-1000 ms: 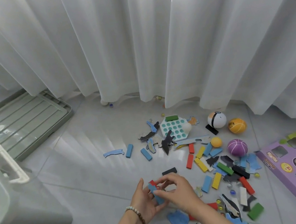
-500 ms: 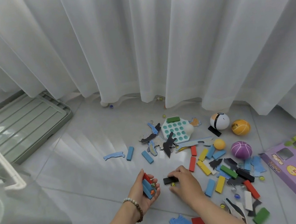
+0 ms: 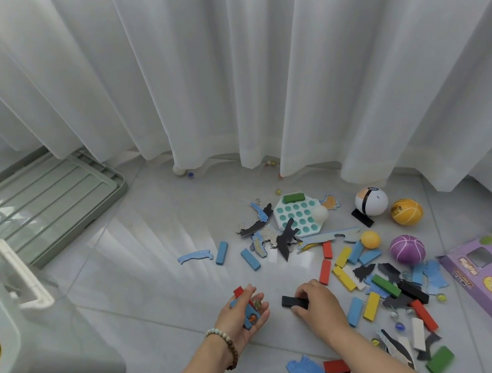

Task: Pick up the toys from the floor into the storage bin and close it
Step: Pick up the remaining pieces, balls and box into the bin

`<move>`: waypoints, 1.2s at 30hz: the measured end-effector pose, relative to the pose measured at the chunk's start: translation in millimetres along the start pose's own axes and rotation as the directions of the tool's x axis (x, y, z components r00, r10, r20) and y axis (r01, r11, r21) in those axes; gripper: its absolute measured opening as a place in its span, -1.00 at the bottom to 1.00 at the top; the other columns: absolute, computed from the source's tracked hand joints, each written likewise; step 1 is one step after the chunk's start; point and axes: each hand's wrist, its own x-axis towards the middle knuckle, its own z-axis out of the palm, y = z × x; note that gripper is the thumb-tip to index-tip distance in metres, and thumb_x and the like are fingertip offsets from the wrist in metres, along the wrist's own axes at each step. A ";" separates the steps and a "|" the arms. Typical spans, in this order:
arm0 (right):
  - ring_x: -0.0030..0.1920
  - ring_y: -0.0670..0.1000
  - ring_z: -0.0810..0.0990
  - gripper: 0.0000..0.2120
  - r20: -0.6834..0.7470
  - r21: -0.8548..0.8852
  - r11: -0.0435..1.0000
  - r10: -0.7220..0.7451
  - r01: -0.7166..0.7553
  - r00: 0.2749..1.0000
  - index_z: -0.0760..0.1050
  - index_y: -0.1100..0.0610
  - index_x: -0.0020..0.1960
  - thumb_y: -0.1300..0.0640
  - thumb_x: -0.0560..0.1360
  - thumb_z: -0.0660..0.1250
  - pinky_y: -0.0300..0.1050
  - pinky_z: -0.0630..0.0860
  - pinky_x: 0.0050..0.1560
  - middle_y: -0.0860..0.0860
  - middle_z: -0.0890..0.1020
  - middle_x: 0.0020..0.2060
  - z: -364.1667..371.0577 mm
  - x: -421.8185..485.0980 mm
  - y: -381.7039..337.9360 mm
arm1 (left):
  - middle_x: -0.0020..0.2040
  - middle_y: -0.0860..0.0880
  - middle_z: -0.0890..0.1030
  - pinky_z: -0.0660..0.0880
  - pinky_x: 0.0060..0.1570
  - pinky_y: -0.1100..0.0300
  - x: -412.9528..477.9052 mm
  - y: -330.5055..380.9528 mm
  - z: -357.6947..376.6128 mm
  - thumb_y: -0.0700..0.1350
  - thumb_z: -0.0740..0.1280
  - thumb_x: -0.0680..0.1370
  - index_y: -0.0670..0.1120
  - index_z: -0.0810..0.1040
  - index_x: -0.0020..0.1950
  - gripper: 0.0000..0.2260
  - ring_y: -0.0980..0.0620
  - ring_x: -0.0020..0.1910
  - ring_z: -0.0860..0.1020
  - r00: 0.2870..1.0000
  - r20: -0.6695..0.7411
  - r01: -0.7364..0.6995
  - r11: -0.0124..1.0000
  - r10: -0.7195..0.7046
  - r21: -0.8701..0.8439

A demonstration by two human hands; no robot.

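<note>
Down on the tiled floor (image 3: 159, 296), the left hand (image 3: 243, 317) lies cupped palm-up, its fingers half curled round one red block (image 3: 239, 292), a blue piece (image 3: 248, 322) and two marbles (image 3: 257, 304). The right hand (image 3: 318, 303), just beside it, pinches one black block (image 3: 292, 301) by its end, low at the tiles. The storage bin (image 3: 40, 364) stands open at the left edge, well apart from the scatter, with toys inside; its one lid (image 3: 41, 202) lies flat by the curtain (image 3: 218, 61). Two blue blocks (image 3: 221, 252) lie alone left of the heap. Three larger balls, white-and-black (image 3: 371, 201), orange (image 3: 406, 211) and purple (image 3: 407, 250), sit near one small yellow ball (image 3: 370, 239) and one purple box (image 3: 486, 287).
</note>
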 end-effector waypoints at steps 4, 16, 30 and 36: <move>-0.27 -0.02 0.59 -0.91 0.017 0.525 0.827 0.226 -0.201 0.974 0.51 0.10 -0.08 0.19 0.45 0.41 -0.30 0.53 -0.24 0.05 0.58 -0.14 -11.6 -5.6 -15.2 | 0.00 -0.16 0.61 0.63 -0.29 0.14 -3.7 5.9 -0.4 -0.15 0.33 0.53 -0.20 0.51 0.08 -0.82 -0.09 -0.08 0.60 0.999 0.005 -0.035 0.999 0.035 0.007; -0.30 -0.10 0.55 -0.88 0.165 0.669 0.743 -0.176 0.021 0.971 0.56 0.06 -0.06 0.17 0.42 0.45 -0.27 0.52 -0.33 -0.02 0.60 -0.21 -57.0 -27.3 -136.8 | 0.06 -0.25 0.62 0.63 -0.18 0.03 -51.9 62.9 -16.0 0.28 0.23 0.47 -0.19 0.51 0.08 -0.46 -0.17 -0.04 0.61 0.982 0.187 0.042 0.968 0.005 -0.246; 0.44 0.14 0.18 -0.48 -0.275 0.212 0.956 0.256 -0.202 0.927 0.37 0.05 0.37 0.02 0.45 0.40 0.06 0.22 0.37 0.08 0.26 0.43 -45.5 15.3 -15.3 | -0.21 -0.11 0.56 0.55 -0.48 0.24 -21.6 51.2 -62.4 -0.04 0.32 0.54 -0.19 0.46 -0.07 -0.79 0.00 -0.32 0.51 0.989 -0.107 -0.109 0.993 0.103 -0.048; 0.52 0.16 -0.23 -0.42 0.025 -0.064 0.942 0.331 -0.329 0.943 -0.09 -0.14 0.52 -0.18 0.58 0.06 0.14 -0.12 0.48 0.00 -0.17 0.54 -43.4 28.1 23.9 | -0.17 -0.12 0.56 0.56 -0.44 0.22 -0.4 47.2 -23.3 -0.01 0.33 0.53 -0.19 0.47 -0.03 -0.77 0.00 -0.30 0.53 0.995 -0.054 -0.081 0.996 0.082 0.022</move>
